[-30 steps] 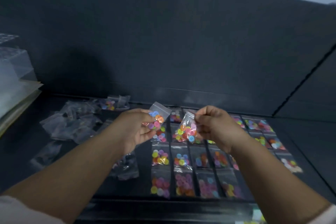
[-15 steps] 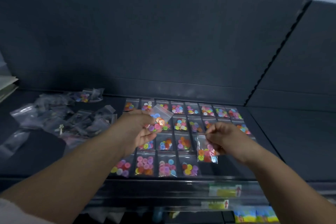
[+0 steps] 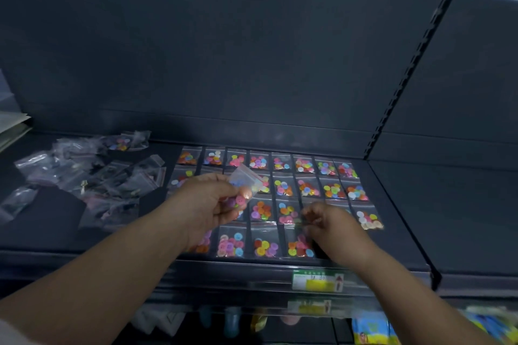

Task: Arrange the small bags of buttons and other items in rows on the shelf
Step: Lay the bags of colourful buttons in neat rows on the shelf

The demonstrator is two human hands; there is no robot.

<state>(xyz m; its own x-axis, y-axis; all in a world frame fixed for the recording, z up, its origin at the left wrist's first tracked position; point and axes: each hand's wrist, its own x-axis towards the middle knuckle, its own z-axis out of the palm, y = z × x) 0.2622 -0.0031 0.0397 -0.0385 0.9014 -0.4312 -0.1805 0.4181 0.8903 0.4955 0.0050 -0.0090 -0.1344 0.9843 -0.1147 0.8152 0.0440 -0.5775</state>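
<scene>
Small clear bags of coloured buttons lie in rows [image 3: 283, 186] on a dark shelf [image 3: 398, 221]. My left hand [image 3: 207, 204] holds one bag of buttons [image 3: 243, 185] raised above the rows, pinched between thumb and fingers. My right hand [image 3: 328, 225] is low at the front row, its fingertips pinching the top of another button bag [image 3: 299, 245] that lies on the shelf beside the front-row bags.
A loose pile of clear bags [image 3: 84, 176] covers the shelf's left part. Stacked paper or card [image 3: 12, 126] sits at the far left edge. A price label [image 3: 316, 281] is on the shelf's front rail, with packaged goods [image 3: 372, 329] on the shelf below.
My right hand has lowered its bag from the air down onto the shelf at the front row. My left hand keeps its bag raised. The camera view shifted right.
</scene>
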